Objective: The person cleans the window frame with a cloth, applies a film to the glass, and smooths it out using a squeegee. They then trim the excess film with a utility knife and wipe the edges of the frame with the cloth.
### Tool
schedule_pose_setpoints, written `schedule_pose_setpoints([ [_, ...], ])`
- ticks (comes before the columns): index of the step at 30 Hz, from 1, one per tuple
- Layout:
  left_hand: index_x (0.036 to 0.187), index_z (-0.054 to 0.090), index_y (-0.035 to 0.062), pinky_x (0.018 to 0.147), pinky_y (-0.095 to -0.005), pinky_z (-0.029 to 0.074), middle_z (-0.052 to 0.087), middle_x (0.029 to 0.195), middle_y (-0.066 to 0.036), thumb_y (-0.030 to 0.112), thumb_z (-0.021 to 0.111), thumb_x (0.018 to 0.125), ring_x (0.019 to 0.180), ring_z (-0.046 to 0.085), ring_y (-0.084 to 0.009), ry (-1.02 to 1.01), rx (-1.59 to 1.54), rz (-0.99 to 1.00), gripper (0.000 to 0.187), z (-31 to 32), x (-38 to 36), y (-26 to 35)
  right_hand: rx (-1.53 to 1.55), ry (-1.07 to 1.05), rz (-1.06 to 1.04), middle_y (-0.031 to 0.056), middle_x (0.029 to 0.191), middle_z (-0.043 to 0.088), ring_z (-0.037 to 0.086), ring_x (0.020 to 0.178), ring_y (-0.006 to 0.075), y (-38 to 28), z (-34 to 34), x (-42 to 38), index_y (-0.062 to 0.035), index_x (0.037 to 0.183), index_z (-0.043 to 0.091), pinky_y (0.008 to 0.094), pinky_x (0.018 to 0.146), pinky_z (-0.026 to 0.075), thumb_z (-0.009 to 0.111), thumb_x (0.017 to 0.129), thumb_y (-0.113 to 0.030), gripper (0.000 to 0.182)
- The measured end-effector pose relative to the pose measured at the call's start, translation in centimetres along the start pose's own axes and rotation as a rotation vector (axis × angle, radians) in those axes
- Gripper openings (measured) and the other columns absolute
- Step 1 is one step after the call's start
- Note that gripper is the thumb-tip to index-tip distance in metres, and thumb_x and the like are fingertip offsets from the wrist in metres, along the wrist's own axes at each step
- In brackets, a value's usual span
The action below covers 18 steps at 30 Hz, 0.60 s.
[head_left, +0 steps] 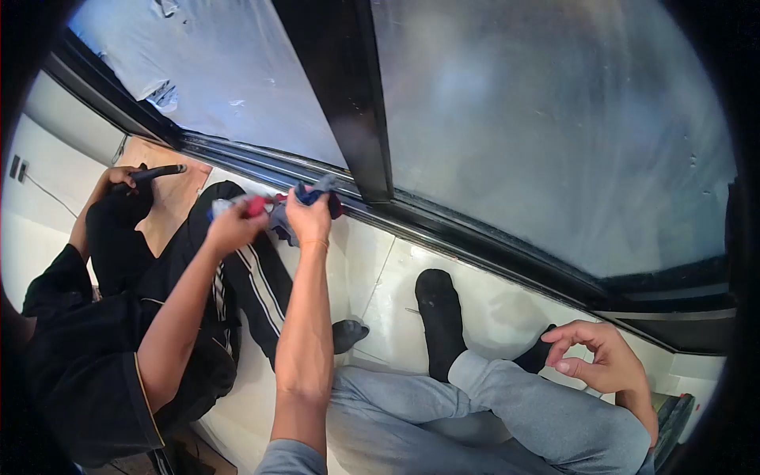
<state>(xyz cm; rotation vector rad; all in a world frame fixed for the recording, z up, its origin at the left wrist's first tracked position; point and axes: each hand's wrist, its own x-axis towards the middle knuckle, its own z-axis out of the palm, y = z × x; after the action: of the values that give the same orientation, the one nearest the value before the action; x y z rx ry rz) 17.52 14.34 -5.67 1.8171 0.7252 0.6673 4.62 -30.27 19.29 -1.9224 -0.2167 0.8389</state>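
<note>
My left hand (309, 215) reaches to the black sliding-door track, closed around a crumpled grey and navy cloth (283, 222). Part of the cloth sticks out above the fingers, and some red shows beside it. Close by on the left, a co-worker's hand (235, 227) is blurred and holds something red and white that I cannot make out. My right hand (594, 356) hangs over my bent knee in grey trousers (554, 419), its fingers loosely curved and apart from the thumb, holding nothing.
The black-framed glass door (546, 134) rises ahead, its left pane covered with plastic film (214, 79). The co-worker in black sits at left, another hand (121, 178) holding a dark stick-like object (162, 172). My black-socked foot (438, 317) rests on white floor tiles (384, 317).
</note>
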Motion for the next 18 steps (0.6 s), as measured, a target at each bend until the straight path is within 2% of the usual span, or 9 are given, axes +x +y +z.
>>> schedule_pose_setpoints([
  [2, 0.087, 0.061, 0.0020, 0.073, -0.0283, 0.049, 0.064, 0.080, -0.001, 0.011, 0.080, 0.079, 0.075, 0.055, -0.0109, -0.015, 0.036, 0.052, 0.022, 0.1, 1.1, 0.6, 0.019, 0.012, 0.030, 0.0068, 0.086, 0.074, 0.069, 0.085, 0.0151, 0.5, 0.0, 0.0, -0.0026, 0.117, 0.068, 0.0323, 0.084, 0.050, 0.074, 0.080, -0.007, 0.038],
  [3, 0.092, 0.065, 0.0023, 0.076, -0.0312, 0.050, 0.067, 0.077, -0.006, 0.012, 0.078, 0.080, 0.074, 0.062, -0.0183, -0.017, 0.211, 0.058, 0.020, 0.2, 1.7, 1.0, 0.006, 0.007, 0.004, 0.0070, 0.087, 0.073, 0.069, 0.084, 0.0148, 0.7, -0.6, 0.2, -0.0028, 0.119, 0.067, 0.0314, 0.081, 0.051, 0.074, 0.082, -0.008, 0.038],
  [5, 0.099, 0.066, 0.0039, 0.083, -0.0362, 0.051, 0.068, 0.086, -0.014, 0.002, 0.074, 0.074, 0.085, 0.067, -0.0321, -0.030, 0.292, 0.250, 0.026, 0.7, 2.0, 1.3, -0.025, 0.005, -0.063, 0.0075, 0.088, 0.073, 0.068, 0.082, 0.0143, 1.7, -0.8, 0.3, -0.0031, 0.122, 0.066, 0.0297, 0.073, 0.053, 0.074, 0.086, -0.011, 0.038],
  [8, 0.098, 0.066, 0.0031, 0.091, -0.0409, 0.050, 0.065, 0.107, -0.019, -0.007, 0.065, 0.070, 0.106, 0.062, -0.0362, -0.308, 0.428, 0.636, 0.031, 0.3, 3.2, 1.2, 0.063, 0.029, 0.132, 0.0063, 0.089, 0.072, 0.066, 0.077, 0.0109, 1.1, -1.1, -0.1, -0.0042, 0.124, 0.065, 0.0249, 0.055, 0.052, 0.074, 0.087, -0.013, 0.039],
  [11, 0.103, 0.065, 0.0028, 0.097, -0.0429, 0.048, 0.060, 0.116, -0.019, -0.011, 0.062, 0.065, 0.118, 0.055, -0.0368, -0.508, 0.574, 0.719, 0.041, 1.2, 3.3, -0.4, 0.060, 0.032, 0.151, 0.0054, 0.091, 0.071, 0.065, 0.074, 0.0091, 2.0, -1.3, -0.1, -0.0052, 0.125, 0.065, 0.0222, 0.045, 0.048, 0.074, 0.087, -0.014, 0.039],
  [12, 0.104, 0.064, 0.0021, 0.095, -0.0452, 0.049, 0.063, 0.113, -0.022, -0.010, 0.062, 0.068, 0.113, 0.057, -0.0413, -0.525, 0.629, 0.803, 0.038, 1.3, 3.0, -0.7, 0.058, 0.032, 0.162, 0.0052, 0.092, 0.071, 0.064, 0.073, 0.0088, 2.1, -1.3, -0.1, -0.0054, 0.125, 0.065, 0.0218, 0.044, 0.048, 0.074, 0.087, -0.014, 0.040],
  [15, 0.103, 0.064, 0.0027, 0.088, -0.0492, 0.050, 0.066, 0.105, -0.024, -0.006, 0.065, 0.072, 0.102, 0.062, -0.0465, -0.514, 0.535, 0.397, 0.032, 2.4, 2.9, -2.4, 0.056, 0.028, 0.206, 0.0051, 0.092, 0.071, 0.065, 0.074, 0.0093, 1.8, -1.4, 0.0, -0.0060, 0.126, 0.064, 0.0228, 0.046, 0.050, 0.074, 0.087, -0.014, 0.040],
  [16, 0.101, 0.065, 0.0033, 0.082, -0.0519, 0.050, 0.068, 0.096, -0.026, -0.001, 0.066, 0.076, 0.091, 0.064, -0.0498, -0.430, 0.469, 0.364, 0.025, 2.6, 3.1, -2.9, 0.062, 0.026, 0.213, 0.0050, 0.092, 0.071, 0.065, 0.074, 0.0093, 1.8, -1.4, 0.0, -0.0061, 0.126, 0.064, 0.0230, 0.047, 0.050, 0.074, 0.087, -0.014, 0.041],
  [18, 0.103, 0.065, 0.0034, 0.079, -0.0517, 0.050, 0.068, 0.091, -0.025, -0.001, 0.066, 0.076, 0.087, 0.064, -0.0497, -0.422, 0.412, 0.364, 0.028, 2.6, 3.8, -4.0, 0.056, 0.023, 0.216, 0.0049, 0.092, 0.071, 0.065, 0.075, 0.0095, 2.0, -1.3, -0.1, -0.0061, 0.126, 0.064, 0.0234, 0.047, 0.051, 0.074, 0.087, -0.014, 0.041],
])
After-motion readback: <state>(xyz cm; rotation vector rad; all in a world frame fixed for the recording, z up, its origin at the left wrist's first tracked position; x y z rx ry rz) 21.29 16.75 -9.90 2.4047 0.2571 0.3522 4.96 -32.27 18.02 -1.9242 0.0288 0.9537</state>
